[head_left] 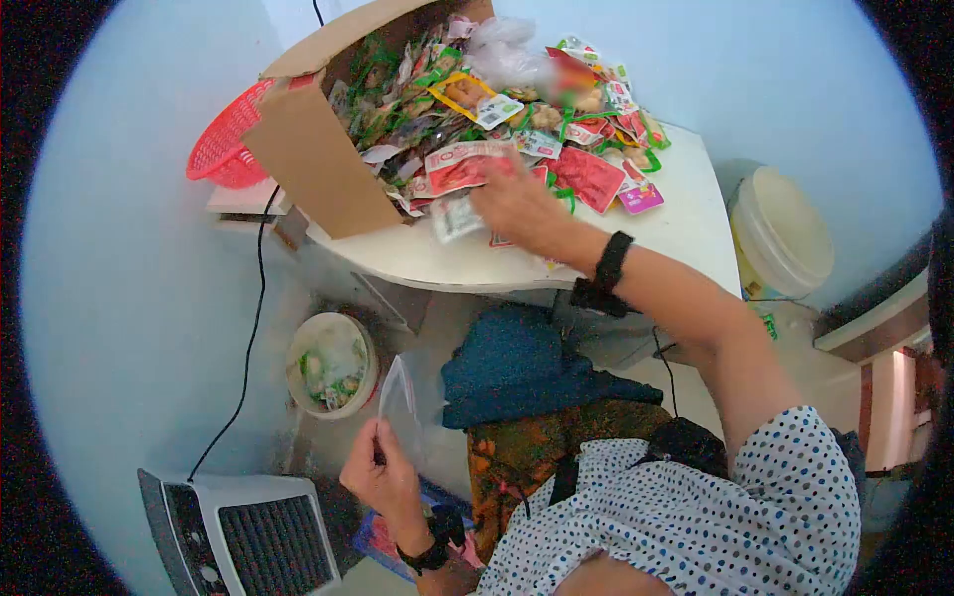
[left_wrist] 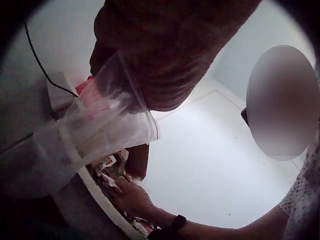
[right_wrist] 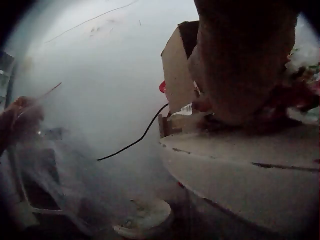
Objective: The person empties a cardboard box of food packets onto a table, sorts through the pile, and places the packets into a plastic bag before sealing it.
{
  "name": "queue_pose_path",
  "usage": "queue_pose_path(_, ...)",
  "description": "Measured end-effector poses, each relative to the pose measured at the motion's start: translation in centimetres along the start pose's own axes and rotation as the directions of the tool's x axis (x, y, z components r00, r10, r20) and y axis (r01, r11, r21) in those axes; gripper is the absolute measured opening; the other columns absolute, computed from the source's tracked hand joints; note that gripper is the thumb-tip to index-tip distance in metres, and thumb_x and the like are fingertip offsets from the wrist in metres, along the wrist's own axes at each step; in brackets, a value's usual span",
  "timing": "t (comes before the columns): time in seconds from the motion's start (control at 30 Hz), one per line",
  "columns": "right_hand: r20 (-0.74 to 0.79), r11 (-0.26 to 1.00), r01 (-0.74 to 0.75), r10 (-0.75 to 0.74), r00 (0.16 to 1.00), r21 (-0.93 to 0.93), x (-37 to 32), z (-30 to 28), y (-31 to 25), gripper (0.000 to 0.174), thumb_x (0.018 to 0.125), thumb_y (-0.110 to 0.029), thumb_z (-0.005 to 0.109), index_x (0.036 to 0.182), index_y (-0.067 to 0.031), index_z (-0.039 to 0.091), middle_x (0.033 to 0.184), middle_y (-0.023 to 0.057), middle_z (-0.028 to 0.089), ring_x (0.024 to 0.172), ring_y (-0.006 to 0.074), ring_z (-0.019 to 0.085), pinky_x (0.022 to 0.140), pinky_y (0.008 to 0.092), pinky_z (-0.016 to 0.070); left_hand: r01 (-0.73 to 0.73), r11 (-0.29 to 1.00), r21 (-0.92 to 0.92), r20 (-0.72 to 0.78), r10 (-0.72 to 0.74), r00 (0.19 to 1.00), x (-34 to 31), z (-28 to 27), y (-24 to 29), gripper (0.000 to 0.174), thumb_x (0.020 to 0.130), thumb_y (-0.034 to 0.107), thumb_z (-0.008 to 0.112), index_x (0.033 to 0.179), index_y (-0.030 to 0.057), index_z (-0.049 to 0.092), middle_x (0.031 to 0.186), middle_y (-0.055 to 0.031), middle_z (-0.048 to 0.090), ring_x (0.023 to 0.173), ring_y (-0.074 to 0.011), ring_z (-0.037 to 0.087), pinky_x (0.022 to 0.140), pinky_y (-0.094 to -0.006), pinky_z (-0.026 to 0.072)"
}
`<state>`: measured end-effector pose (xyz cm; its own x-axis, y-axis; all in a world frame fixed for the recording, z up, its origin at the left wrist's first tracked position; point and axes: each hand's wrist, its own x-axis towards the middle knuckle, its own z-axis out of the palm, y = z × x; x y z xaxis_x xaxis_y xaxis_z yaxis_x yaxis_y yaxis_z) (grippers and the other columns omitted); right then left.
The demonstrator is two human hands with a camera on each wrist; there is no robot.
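My left hand (head_left: 383, 472) pinches the upper edge of a clear plastic zip bag (head_left: 402, 402), low and left of the table. In the left wrist view the bag (left_wrist: 107, 132) hangs limp beside the dark, close-up left hand (left_wrist: 150, 55). Over the table's front edge, my right hand (head_left: 522, 209) grips a red-and-white snack packet (head_left: 452, 171). A blurred whitish packet (head_left: 457, 221) shows just below that hand. Packets of several colours (head_left: 586, 179) lie heaped around it, spilling from a tipped cardboard box (head_left: 313, 164). The right hand's fingertips are hidden in the right wrist view.
The white table (head_left: 696, 199) has a curved front edge. A red basket (head_left: 234, 139) stands behind the box. Below are a white bucket with packets (head_left: 333, 402) and an air cooler (head_left: 263, 536). Another bucket (head_left: 785, 238) stands at right. A black cable (head_left: 260, 298) hangs along the wall.
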<state>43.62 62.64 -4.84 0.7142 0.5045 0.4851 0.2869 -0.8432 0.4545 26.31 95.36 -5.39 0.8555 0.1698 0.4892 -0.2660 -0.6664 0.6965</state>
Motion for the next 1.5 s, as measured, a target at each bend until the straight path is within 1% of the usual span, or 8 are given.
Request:
queue_pose_path(0.13, 0.228, 0.976, -0.216, 0.213, 0.95, -0.012, -3.9, -0.6, 5.3, 0.025, 0.077, -0.013, 0.065, 0.101, -0.0073, 0.059, 0.091, 0.0089, 0.065, 0.102, 0.0274, 0.06, 0.098, 0.0547, 0.0397, 0.001, 1.0, -0.011, 0.004, -0.001, 1.0, 0.3, 1.0, 0.1, 0.014, 0.086, 0.007, 0.066, 0.091, -0.0057, 0.068, 0.065, -0.0095, 0.062, 0.057, -0.0107, 0.054, 0.054, -0.0269, 0.0442)
queue_pose_path(0.3, 0.292, 0.701, -0.701, 0.649, 0.702, 0.13, -8.5, -3.2, 9.6, 0.035, 0.075, -0.007, 0.066, 0.109, -0.0066, 0.058, 0.083, 0.0162, 0.064, 0.085, 0.0323, 0.065, 0.075, 0.0444, 0.0493, 0.061, 0.998, -0.002, 0.111, -0.06, 0.992, 1.2, 2.0, 0.8, 0.015, 0.088, 0.011, 0.065, 0.094, -0.0025, 0.069, 0.082, -0.0141, 0.071, 0.068, -0.0179, 0.065, 0.064, -0.0322, 0.0507)
queue_pose_path(0.47, 0.334, 0.524, -0.815, 0.744, 0.58, 0.248, -12.1, -6.5, 13.2, 0.036, 0.07, -0.007, 0.07, 0.104, -0.002, 0.062, 0.081, 0.0163, 0.066, 0.071, 0.0263, 0.065, 0.065, 0.0382, 0.0487, -0.066, 0.998, -0.017, 0.06, 0.067, 0.996, 2.2, 4.5, 1.4, 0.013, 0.085, 0.008, 0.067, 0.092, -0.0029, 0.069, 0.074, -0.015, 0.067, 0.06, -0.0207, 0.062, 0.058, -0.0315, 0.0486)
queue_pose_path(0.6, 0.673, -0.297, -0.679, 0.628, 0.39, 0.671, -14.5, -8.4, 12.8, 0.039, 0.074, -0.008, 0.069, 0.111, 0.0026, 0.062, 0.096, 0.0102, 0.068, 0.077, 0.0186, 0.066, 0.068, 0.0334, 0.0535, -0.252, 0.957, 0.143, -0.019, 0.257, 0.966, 3.3, 5.7, 4.2, 0.013, 0.084, 0.006, 0.067, 0.097, 0.0012, 0.068, 0.077, -0.0133, 0.066, 0.064, -0.0258, 0.063, 0.057, -0.0341, 0.0488)
queue_pose_path(0.73, 0.721, -0.471, -0.546, 0.467, 0.512, 0.693, -15.2, -10.3, 10.2, 0.033, 0.082, -0.003, 0.061, 0.114, 0.0035, 0.06, 0.1, 0.0051, 0.067, 0.081, 0.0133, 0.065, 0.073, 0.0272, 0.0522, -0.451, 0.846, 0.286, -0.116, 0.497, 0.86, 5.2, 7.7, 6.8, 0.018, 0.082, 0.004, 0.066, 0.1, 0.0058, 0.067, 0.073, -0.0093, 0.061, 0.063, -0.0275, 0.059, 0.054, -0.0374, 0.0467)
queue_pose_path(0.87, 0.632, -0.267, -0.583, 0.466, 0.619, 0.768, -14.4, -14.5, 6.1, 0.049, 0.083, -0.004, 0.062, 0.13, 0.0037, 0.053, 0.103, 0.002, 0.067, 0.083, 0.0071, 0.061, 0.076, 0.0253, 0.0512, -0.549, 0.765, 0.337, -0.173, 0.623, 0.763, 5.8, 9.0, 9.9, 0.021, 0.079, 0.003, 0.065, 0.1, 0.0085, 0.067, 0.066, -0.0052, 0.053, 0.057, -0.0235, 0.054, 0.05, -0.0364, 0.0439)
queue_pose_path(1.03, 0.57, -0.331, -0.469, 0.567, 0.595, 0.819, -14.7, -16.3, 3.8, 0.055, 0.082, -0.005, 0.07, 0.132, 0.0061, 0.051, 0.103, 0.0076, 0.068, 0.082, 0.0076, 0.062, 0.073, 0.0229, 0.0523, -0.648, 0.675, 0.353, -0.162, 0.726, 0.669, 5.4, 11.2, 12.7, 0.026, 0.076, 0.004, 0.065, 0.101, 0.0099, 0.068, 0.063, -0.0022, 0.046, 0.054, -0.0201, 0.051, 0.046, -0.0321, 0.0418)
queue_pose_path(1.5, 0.643, -0.393, -0.51, 0.5, 0.58, 0.765, -16.8, -18.9, 0.9, 0.033, 0.085, -0.01, 0.067, 0.115, 0.0032, 0.065, 0.098, 0.0063, 0.07, 0.081, 0.008, 0.064, 0.075, 0.0249, 0.0534, -0.522, 0.853, 0.011, -0.091, 0.52, 0.849, 2.6, 16.3, 12.7, 0.02, 0.08, 0.011, 0.067, 0.1, 0.0127, 0.068, 0.074, -0.0071, 0.053, 0.059, -0.028, 0.058, 0.049, -0.0383, 0.0465)
